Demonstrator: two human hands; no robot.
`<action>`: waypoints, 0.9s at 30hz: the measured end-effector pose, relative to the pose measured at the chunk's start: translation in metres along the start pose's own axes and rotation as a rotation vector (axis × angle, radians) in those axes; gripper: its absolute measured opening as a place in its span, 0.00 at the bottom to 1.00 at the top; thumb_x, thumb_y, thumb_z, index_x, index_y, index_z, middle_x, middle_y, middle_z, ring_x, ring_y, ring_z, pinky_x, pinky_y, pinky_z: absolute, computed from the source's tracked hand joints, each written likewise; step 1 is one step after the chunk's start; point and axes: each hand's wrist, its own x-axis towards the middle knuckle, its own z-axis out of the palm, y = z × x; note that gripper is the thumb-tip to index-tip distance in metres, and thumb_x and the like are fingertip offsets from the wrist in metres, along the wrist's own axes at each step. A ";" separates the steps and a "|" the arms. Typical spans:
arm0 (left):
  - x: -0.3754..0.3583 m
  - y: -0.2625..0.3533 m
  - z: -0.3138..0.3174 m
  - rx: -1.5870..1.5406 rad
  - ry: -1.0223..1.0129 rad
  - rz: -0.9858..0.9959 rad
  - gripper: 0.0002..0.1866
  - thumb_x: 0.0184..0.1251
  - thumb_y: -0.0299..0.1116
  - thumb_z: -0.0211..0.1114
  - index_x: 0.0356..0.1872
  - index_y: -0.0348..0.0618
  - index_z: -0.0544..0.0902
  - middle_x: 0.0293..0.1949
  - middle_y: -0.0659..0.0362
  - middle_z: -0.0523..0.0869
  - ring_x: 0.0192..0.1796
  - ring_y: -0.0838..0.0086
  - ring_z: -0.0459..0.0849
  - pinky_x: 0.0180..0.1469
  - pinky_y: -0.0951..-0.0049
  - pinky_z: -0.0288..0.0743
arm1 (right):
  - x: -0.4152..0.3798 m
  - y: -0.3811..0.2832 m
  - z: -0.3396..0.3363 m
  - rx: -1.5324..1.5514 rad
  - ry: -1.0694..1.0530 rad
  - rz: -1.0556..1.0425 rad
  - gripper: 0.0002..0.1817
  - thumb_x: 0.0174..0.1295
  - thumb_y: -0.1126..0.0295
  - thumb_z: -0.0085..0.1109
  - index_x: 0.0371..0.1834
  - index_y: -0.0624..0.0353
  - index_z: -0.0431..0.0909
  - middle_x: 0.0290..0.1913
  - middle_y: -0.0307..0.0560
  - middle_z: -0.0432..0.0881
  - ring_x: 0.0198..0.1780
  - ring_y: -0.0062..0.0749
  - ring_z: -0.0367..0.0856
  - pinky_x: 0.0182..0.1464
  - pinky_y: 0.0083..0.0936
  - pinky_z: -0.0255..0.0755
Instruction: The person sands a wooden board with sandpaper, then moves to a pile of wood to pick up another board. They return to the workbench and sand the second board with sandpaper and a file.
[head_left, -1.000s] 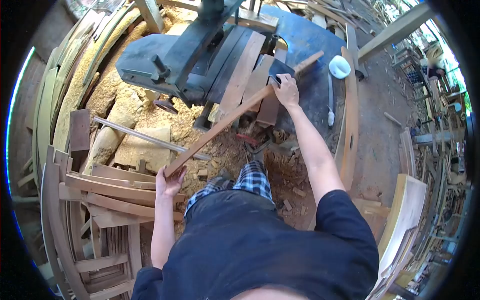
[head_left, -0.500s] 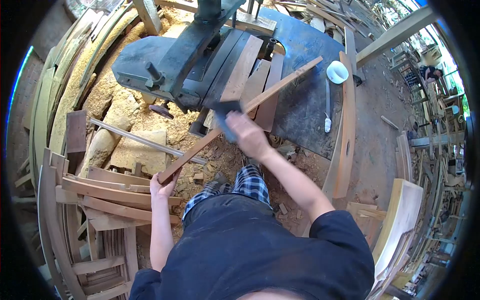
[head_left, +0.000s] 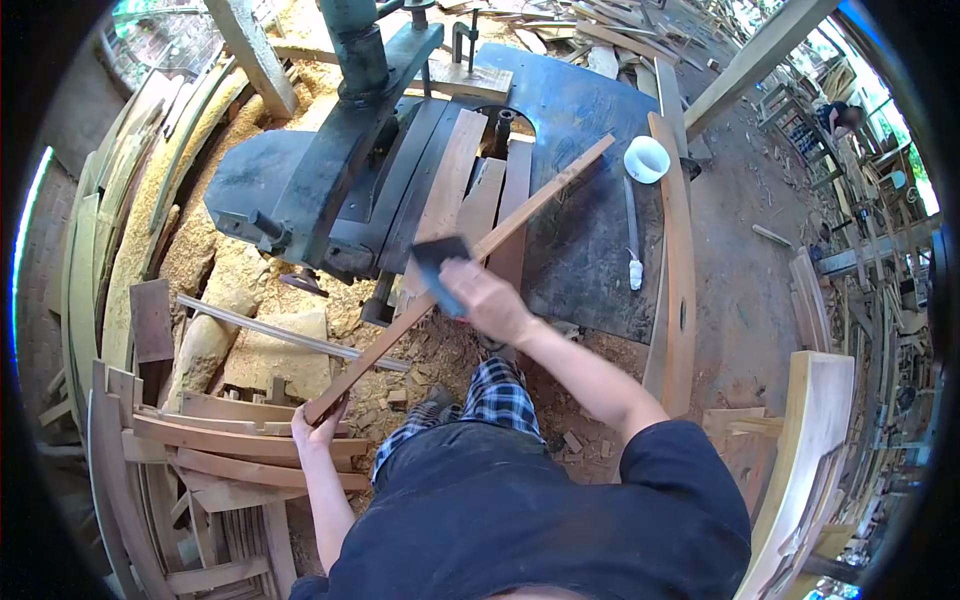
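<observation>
A long, narrow wooden strip (head_left: 550, 188) slants from near my body up across the machine table. Its near end rests in my left hand (head_left: 318, 428), whose fingers are wrapped around it. My right hand (head_left: 490, 300), smeared by motion, grips a dark, blue-sided flat pad (head_left: 440, 252) lying across the strip's middle. Exactly what kind of pad this is, I cannot make out. Under the strip, several flat boards (head_left: 455, 175) lie side by side on the dark machine table (head_left: 590, 265).
A heavy metal machine (head_left: 320, 170) stands at the upper left amid sawdust. A white cup-shaped object (head_left: 646, 160) and a slim white-tipped tool (head_left: 633, 240) lie on the table. Curved wooden pieces (head_left: 240, 436) are stacked at left. Another person (head_left: 838, 118) is far right.
The camera view has shifted, so the machine, table and strip sit further left and the strip lower. My right hand and the pad stay over the strip's middle; my left hand keeps its hold.
</observation>
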 end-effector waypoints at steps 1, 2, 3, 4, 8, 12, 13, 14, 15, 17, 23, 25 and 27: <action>-0.004 -0.002 0.004 0.000 0.012 -0.003 0.15 0.64 0.31 0.46 0.47 0.31 0.68 0.54 0.35 0.71 0.60 0.36 0.69 0.64 0.26 0.58 | -0.001 0.034 -0.001 0.008 0.052 0.110 0.22 0.56 0.81 0.45 0.55 0.67 0.75 0.57 0.60 0.78 0.60 0.49 0.76 0.66 0.35 0.68; 0.001 -0.002 0.002 0.002 0.012 0.000 0.15 0.64 0.31 0.46 0.47 0.31 0.68 0.54 0.35 0.71 0.60 0.36 0.69 0.64 0.26 0.58 | 0.003 0.063 -0.015 -0.036 0.056 0.233 0.22 0.55 0.82 0.48 0.55 0.68 0.74 0.58 0.62 0.76 0.63 0.52 0.73 0.68 0.37 0.65; 0.010 0.001 -0.006 0.058 0.019 0.147 0.20 0.65 0.36 0.48 0.52 0.31 0.66 0.53 0.35 0.71 0.59 0.37 0.69 0.62 0.25 0.59 | -0.002 0.104 -0.017 -0.120 0.095 0.327 0.20 0.57 0.81 0.47 0.55 0.70 0.74 0.58 0.63 0.76 0.64 0.53 0.71 0.69 0.37 0.63; 0.015 0.002 -0.008 0.115 0.027 0.295 0.25 0.67 0.41 0.49 0.56 0.30 0.64 0.53 0.35 0.70 0.58 0.39 0.70 0.60 0.25 0.60 | -0.004 0.137 -0.021 -0.178 0.136 0.456 0.19 0.61 0.78 0.48 0.56 0.70 0.74 0.59 0.63 0.75 0.64 0.53 0.71 0.68 0.37 0.63; -0.016 -0.050 0.020 0.013 0.082 0.529 0.51 0.55 0.72 0.55 0.66 0.39 0.57 0.50 0.39 0.69 0.50 0.45 0.71 0.54 0.31 0.66 | -0.012 0.189 -0.011 -0.283 0.151 0.654 0.22 0.65 0.72 0.49 0.62 0.68 0.70 0.65 0.61 0.70 0.68 0.50 0.66 0.70 0.36 0.60; -0.018 -0.123 0.053 0.341 0.192 0.617 0.47 0.55 0.68 0.58 0.67 0.44 0.58 0.52 0.41 0.69 0.50 0.49 0.71 0.53 0.35 0.69 | -0.018 0.176 -0.015 -0.240 0.179 0.643 0.23 0.66 0.72 0.49 0.64 0.68 0.68 0.67 0.60 0.67 0.70 0.51 0.63 0.72 0.38 0.57; -0.005 -0.125 0.050 0.332 0.201 0.619 0.47 0.55 0.68 0.58 0.67 0.44 0.58 0.52 0.41 0.69 0.50 0.49 0.71 0.53 0.35 0.69 | -0.020 0.176 -0.020 -0.233 0.193 0.621 0.23 0.66 0.72 0.49 0.64 0.67 0.68 0.68 0.60 0.67 0.70 0.51 0.62 0.72 0.37 0.57; 0.008 -0.122 0.051 0.219 0.142 0.541 0.45 0.56 0.64 0.58 0.67 0.44 0.59 0.54 0.41 0.69 0.52 0.49 0.71 0.55 0.35 0.68 | -0.022 0.178 -0.025 -0.191 0.156 0.607 0.24 0.63 0.75 0.50 0.64 0.66 0.68 0.68 0.59 0.66 0.71 0.51 0.62 0.72 0.37 0.57; 0.019 -0.117 0.053 0.109 0.079 0.462 0.43 0.57 0.61 0.58 0.67 0.43 0.59 0.56 0.40 0.68 0.53 0.49 0.71 0.56 0.34 0.68 | -0.024 0.184 -0.032 -0.192 0.153 0.607 0.24 0.63 0.75 0.50 0.64 0.66 0.68 0.68 0.59 0.66 0.71 0.51 0.62 0.72 0.37 0.57; 0.014 -0.109 0.064 0.023 0.131 0.337 0.38 0.58 0.53 0.57 0.64 0.39 0.61 0.58 0.40 0.67 0.61 0.45 0.68 0.60 0.32 0.65 | -0.028 0.200 -0.046 -0.138 0.016 0.465 0.26 0.60 0.79 0.52 0.65 0.66 0.67 0.67 0.59 0.67 0.70 0.52 0.62 0.72 0.38 0.58; 0.010 -0.103 0.063 0.002 0.204 0.379 0.36 0.58 0.50 0.56 0.63 0.38 0.60 0.56 0.40 0.69 0.60 0.43 0.68 0.62 0.30 0.62 | -0.037 0.346 -0.069 -0.296 0.119 0.663 0.22 0.70 0.69 0.42 0.63 0.70 0.69 0.67 0.64 0.67 0.69 0.54 0.64 0.72 0.38 0.56; 0.013 -0.107 0.059 0.064 0.221 0.521 0.35 0.58 0.48 0.55 0.61 0.36 0.61 0.52 0.41 0.71 0.58 0.43 0.70 0.62 0.29 0.62 | -0.040 0.387 -0.064 -0.283 0.162 0.776 0.24 0.73 0.61 0.41 0.63 0.67 0.70 0.68 0.61 0.67 0.70 0.51 0.63 0.72 0.37 0.56; 0.010 -0.105 0.054 0.055 0.220 0.508 0.30 0.59 0.46 0.54 0.58 0.36 0.63 0.49 0.42 0.73 0.56 0.45 0.72 0.62 0.31 0.62 | -0.037 0.394 -0.059 -0.297 0.163 0.750 0.25 0.74 0.59 0.41 0.64 0.67 0.70 0.68 0.58 0.67 0.71 0.50 0.62 0.71 0.36 0.56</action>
